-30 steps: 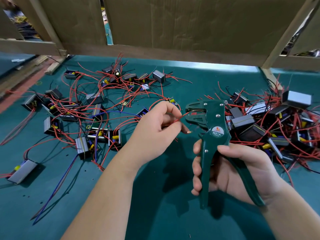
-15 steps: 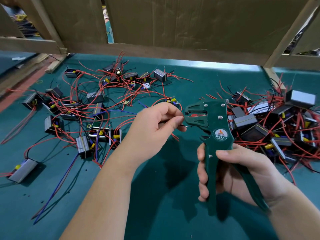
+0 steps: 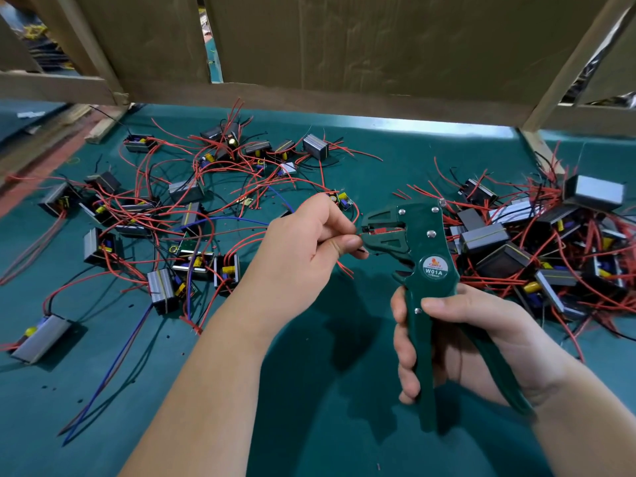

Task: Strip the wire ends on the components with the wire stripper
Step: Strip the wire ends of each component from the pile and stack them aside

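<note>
Red wire [image 3: 360, 231], thin and floppy, likely needs pinching near its tip, as left hand [image 3: 303, 253] does; right hand [image 3: 481, 325] grips stripper [image 3: 425, 242].

Pretty sure we're looking at a small electronics assembly workshop, some kind of production bench. A teal mat [image 3: 309, 425] is covering the whole tabletop, and little boxy components [image 3: 161, 290] trailing red wire [image 3: 345, 269] are lying all over it. They're scattered loosely toward the left edge, and a heaped pile [image 3: 485, 239] is crowding the right edge. Along the far edge, sheets of brown cardboard [image 3: 344, 46] and rough wooden battens [image 3: 571, 63] are walling the station off. A green wire stripper [image 3: 426, 242] marked W01A is being held over the middle, so this is hand work.
</note>
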The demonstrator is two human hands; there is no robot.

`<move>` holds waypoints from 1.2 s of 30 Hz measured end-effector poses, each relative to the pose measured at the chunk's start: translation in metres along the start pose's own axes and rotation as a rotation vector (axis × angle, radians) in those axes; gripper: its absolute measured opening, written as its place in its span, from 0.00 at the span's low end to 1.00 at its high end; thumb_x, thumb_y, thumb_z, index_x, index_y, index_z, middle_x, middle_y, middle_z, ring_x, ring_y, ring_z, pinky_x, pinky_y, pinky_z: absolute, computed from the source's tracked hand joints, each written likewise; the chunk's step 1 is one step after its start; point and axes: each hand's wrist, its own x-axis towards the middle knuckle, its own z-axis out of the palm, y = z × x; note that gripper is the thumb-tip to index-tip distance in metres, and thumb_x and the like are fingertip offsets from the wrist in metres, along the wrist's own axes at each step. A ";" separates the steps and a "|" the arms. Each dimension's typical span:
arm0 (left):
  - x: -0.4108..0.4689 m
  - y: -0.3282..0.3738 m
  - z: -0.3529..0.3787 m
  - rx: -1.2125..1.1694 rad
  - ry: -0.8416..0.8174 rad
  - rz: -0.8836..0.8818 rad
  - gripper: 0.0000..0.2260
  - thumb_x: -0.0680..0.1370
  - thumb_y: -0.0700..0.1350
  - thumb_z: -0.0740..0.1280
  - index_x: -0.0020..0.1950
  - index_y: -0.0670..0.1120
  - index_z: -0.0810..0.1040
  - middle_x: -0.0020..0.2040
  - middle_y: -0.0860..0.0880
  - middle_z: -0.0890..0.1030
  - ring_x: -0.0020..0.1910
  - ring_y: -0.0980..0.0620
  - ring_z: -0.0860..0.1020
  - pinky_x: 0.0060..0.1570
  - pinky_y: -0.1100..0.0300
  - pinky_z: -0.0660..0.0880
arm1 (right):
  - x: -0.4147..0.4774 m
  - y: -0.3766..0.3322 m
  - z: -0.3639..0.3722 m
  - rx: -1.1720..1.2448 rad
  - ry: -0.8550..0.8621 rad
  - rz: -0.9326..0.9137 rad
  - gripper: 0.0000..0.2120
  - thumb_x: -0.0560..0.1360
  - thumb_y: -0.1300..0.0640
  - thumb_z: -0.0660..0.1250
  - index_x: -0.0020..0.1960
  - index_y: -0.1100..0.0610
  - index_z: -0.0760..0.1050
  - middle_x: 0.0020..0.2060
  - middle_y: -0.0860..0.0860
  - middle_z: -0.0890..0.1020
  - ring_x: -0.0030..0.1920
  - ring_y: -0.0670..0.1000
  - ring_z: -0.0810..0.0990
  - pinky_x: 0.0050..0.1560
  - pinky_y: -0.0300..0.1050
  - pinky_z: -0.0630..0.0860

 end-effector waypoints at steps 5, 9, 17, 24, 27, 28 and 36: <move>-0.001 -0.002 -0.002 0.022 -0.016 -0.009 0.11 0.78 0.39 0.67 0.46 0.51 0.66 0.37 0.59 0.84 0.38 0.63 0.78 0.41 0.71 0.69 | 0.001 0.003 0.004 0.010 0.027 0.011 0.19 0.66 0.48 0.76 0.44 0.61 0.76 0.32 0.64 0.76 0.29 0.60 0.77 0.37 0.58 0.77; 0.000 -0.004 -0.006 0.095 -0.096 -0.065 0.07 0.79 0.42 0.66 0.51 0.51 0.69 0.37 0.62 0.83 0.29 0.64 0.71 0.33 0.72 0.64 | 0.004 0.007 0.012 0.017 0.131 0.007 0.21 0.66 0.42 0.75 0.39 0.59 0.74 0.27 0.60 0.73 0.23 0.56 0.73 0.29 0.50 0.75; 0.001 -0.006 -0.002 0.062 -0.123 -0.122 0.05 0.79 0.42 0.65 0.46 0.50 0.79 0.36 0.61 0.84 0.26 0.62 0.70 0.29 0.70 0.64 | 0.003 -0.001 0.012 0.018 0.219 -0.032 0.20 0.64 0.40 0.71 0.36 0.58 0.75 0.25 0.57 0.70 0.19 0.54 0.68 0.24 0.44 0.71; 0.005 -0.017 -0.014 0.110 0.161 -0.194 0.10 0.80 0.43 0.63 0.44 0.55 0.80 0.31 0.59 0.80 0.29 0.61 0.73 0.32 0.68 0.69 | -0.006 -0.019 -0.003 0.100 0.324 -0.253 0.16 0.61 0.46 0.71 0.38 0.58 0.76 0.28 0.58 0.73 0.25 0.57 0.73 0.27 0.50 0.75; 0.007 -0.011 -0.014 -0.374 0.231 -0.263 0.13 0.81 0.38 0.61 0.48 0.53 0.81 0.32 0.58 0.79 0.29 0.60 0.71 0.33 0.69 0.70 | -0.001 -0.008 -0.001 0.158 0.248 -0.244 0.23 0.54 0.49 0.79 0.43 0.59 0.78 0.34 0.62 0.77 0.32 0.62 0.78 0.35 0.58 0.79; 0.007 -0.009 -0.013 -0.560 0.222 -0.289 0.12 0.81 0.37 0.60 0.49 0.50 0.81 0.32 0.57 0.79 0.30 0.60 0.72 0.34 0.69 0.72 | 0.002 -0.004 0.002 0.159 0.233 -0.246 0.25 0.52 0.50 0.81 0.45 0.60 0.79 0.37 0.64 0.78 0.34 0.63 0.79 0.37 0.60 0.79; 0.008 0.011 0.010 -1.159 0.145 -0.401 0.03 0.77 0.40 0.59 0.48 0.44 0.72 0.39 0.49 0.85 0.35 0.56 0.82 0.34 0.64 0.79 | 0.013 0.017 0.027 0.031 0.105 -0.380 0.29 0.58 0.53 0.80 0.56 0.62 0.80 0.44 0.65 0.81 0.38 0.66 0.81 0.42 0.60 0.78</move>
